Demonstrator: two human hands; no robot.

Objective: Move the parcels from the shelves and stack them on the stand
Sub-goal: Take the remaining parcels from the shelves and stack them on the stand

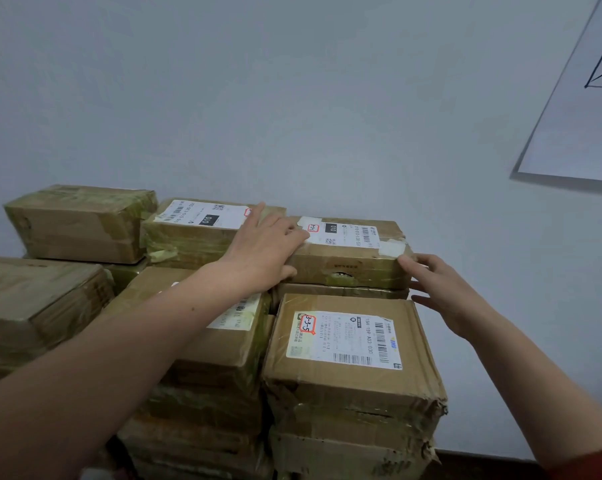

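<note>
The left hand (261, 244) lies with straight fingers on the parcel's (355, 263) left end; the right hand (445, 292), fingers spread, seems to touch its right corner.

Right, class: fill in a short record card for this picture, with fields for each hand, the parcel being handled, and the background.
left hand: rests on the left end of the top parcel
right hand: open, fingers at that parcel's right end
nearer stack: topped by a labelled box marked 3-3-5
background: pale wall with a paper sheet
</note>
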